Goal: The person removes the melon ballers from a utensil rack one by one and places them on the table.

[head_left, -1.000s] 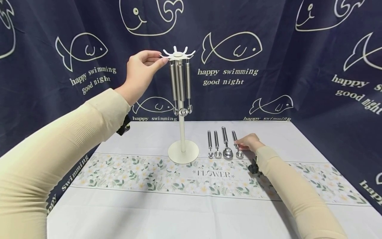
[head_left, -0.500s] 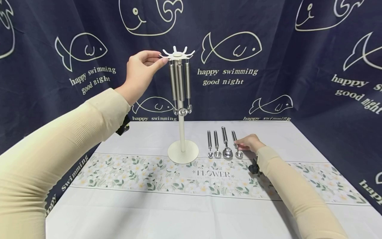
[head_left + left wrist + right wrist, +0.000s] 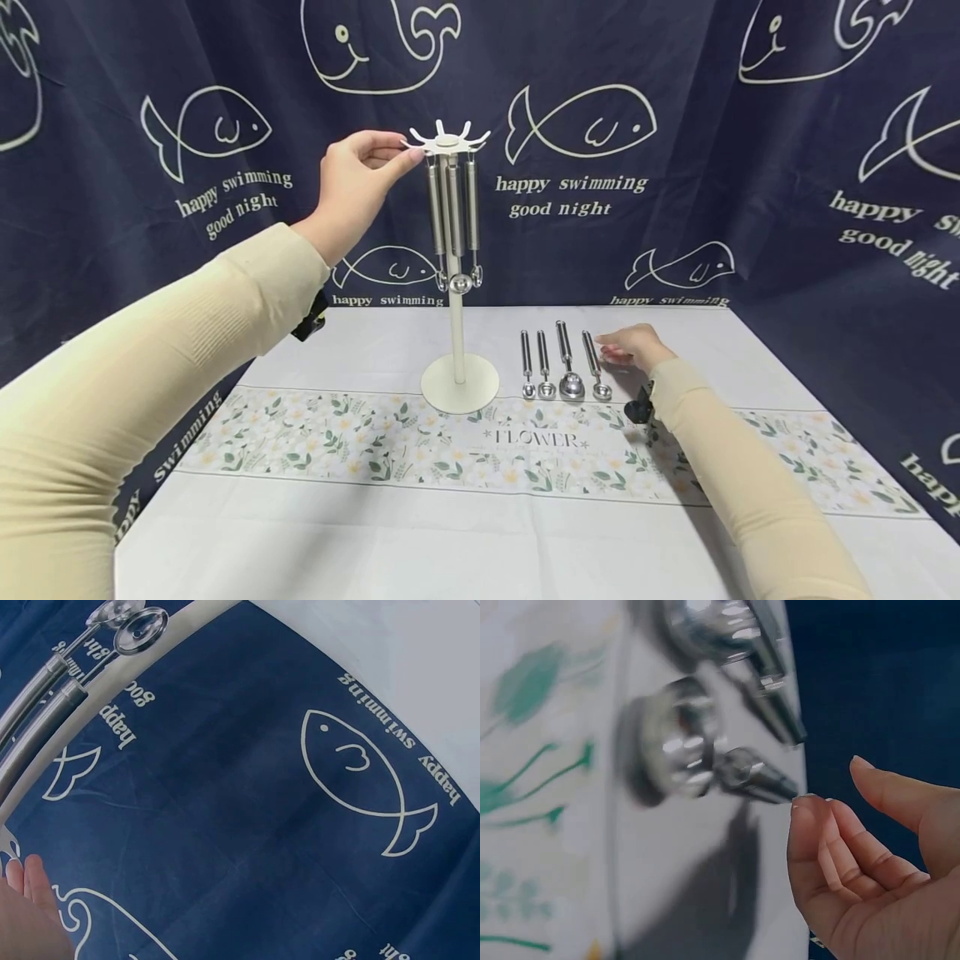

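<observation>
A navy curtain (image 3: 712, 158) printed with fish fills the back, behind a white-covered table (image 3: 360, 533) crossed by a floral band (image 3: 300, 442). Upright on the table stands a cream stand (image 3: 458, 333) with a round base and a pronged top. The left hand (image 3: 354, 182) pinches a prong at the top's left side. The right hand (image 3: 636, 344) is partly spread, thumb apart from the fingers, fingertips right by the rightmost spoon's handle. Three metal utensils (image 3: 453, 208) hang from the prongs. Right of the base lie a large scoop (image 3: 571, 382), the rightmost spoon (image 3: 595, 362) and two slimmer spoons (image 3: 543, 362).
</observation>
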The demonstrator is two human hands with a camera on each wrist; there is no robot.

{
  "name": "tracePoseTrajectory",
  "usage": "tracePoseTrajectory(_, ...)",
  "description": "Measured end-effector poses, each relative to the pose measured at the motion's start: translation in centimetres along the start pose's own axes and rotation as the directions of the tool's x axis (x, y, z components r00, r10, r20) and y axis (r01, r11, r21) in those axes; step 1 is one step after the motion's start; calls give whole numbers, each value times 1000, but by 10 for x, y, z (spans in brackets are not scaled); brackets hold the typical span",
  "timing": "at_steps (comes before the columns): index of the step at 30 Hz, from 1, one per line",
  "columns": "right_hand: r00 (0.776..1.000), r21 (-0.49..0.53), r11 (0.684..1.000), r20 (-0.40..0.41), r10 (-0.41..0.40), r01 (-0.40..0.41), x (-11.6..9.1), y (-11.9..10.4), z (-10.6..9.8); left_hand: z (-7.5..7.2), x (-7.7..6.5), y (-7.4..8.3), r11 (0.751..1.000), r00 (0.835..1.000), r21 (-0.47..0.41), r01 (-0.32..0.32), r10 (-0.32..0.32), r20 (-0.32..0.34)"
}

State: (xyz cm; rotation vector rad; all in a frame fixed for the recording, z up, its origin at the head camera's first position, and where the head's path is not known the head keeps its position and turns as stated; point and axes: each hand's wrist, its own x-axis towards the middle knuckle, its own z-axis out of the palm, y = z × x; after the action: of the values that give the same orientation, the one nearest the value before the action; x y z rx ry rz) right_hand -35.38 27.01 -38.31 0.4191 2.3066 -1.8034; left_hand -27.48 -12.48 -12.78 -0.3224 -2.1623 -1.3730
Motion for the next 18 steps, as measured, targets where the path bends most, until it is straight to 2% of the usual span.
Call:
tracePoseTrajectory(10,988,135,984,83,-129,118,-12,-22,-1,1,1,0,1000,1000,19,4,-3,-13)
tracePoseTrajectory(14,974,222,957,88,-209,186,-14,-34,3,2,2,1,998,1000,56,-13,14,-21)
tracePoseTrajectory(18,957,322,917,84,-277,237,-16,-47,10,2,1,1,995,999,93,-21,24,-32)
